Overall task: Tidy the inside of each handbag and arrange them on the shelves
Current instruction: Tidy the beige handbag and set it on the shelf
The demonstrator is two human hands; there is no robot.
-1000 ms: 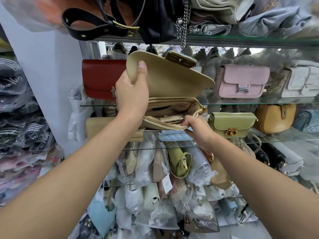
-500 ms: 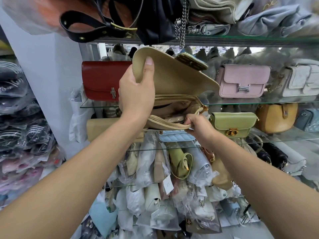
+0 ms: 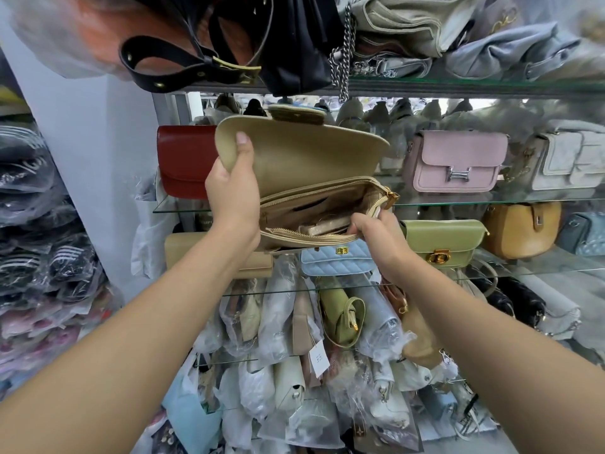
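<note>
A beige flap handbag [image 3: 304,158] is held up in front of the glass shelves [image 3: 458,201]. My left hand [image 3: 234,191] grips its left side, thumb pressing the lifted flap open. The zip compartment gapes, showing tan lining and a folded strap or stuffing [image 3: 324,226] inside. My right hand [image 3: 373,234] pinches the front right edge of the opening, its fingertips dipping inside the bag.
Behind stand a red bag [image 3: 186,158], a pink bag [image 3: 455,162], a green bag [image 3: 442,240], a light-blue quilted bag [image 3: 334,260] and a mustard round bag [image 3: 520,231]. Black straps [image 3: 183,67] hang from the top shelf. Plastic-wrapped bags [image 3: 294,339] crowd the lower shelves.
The bag has tipped toward me and its opening has spread wider, showing the contents. My right hand slid from the zip end to the front edge, fingers entering the opening.
</note>
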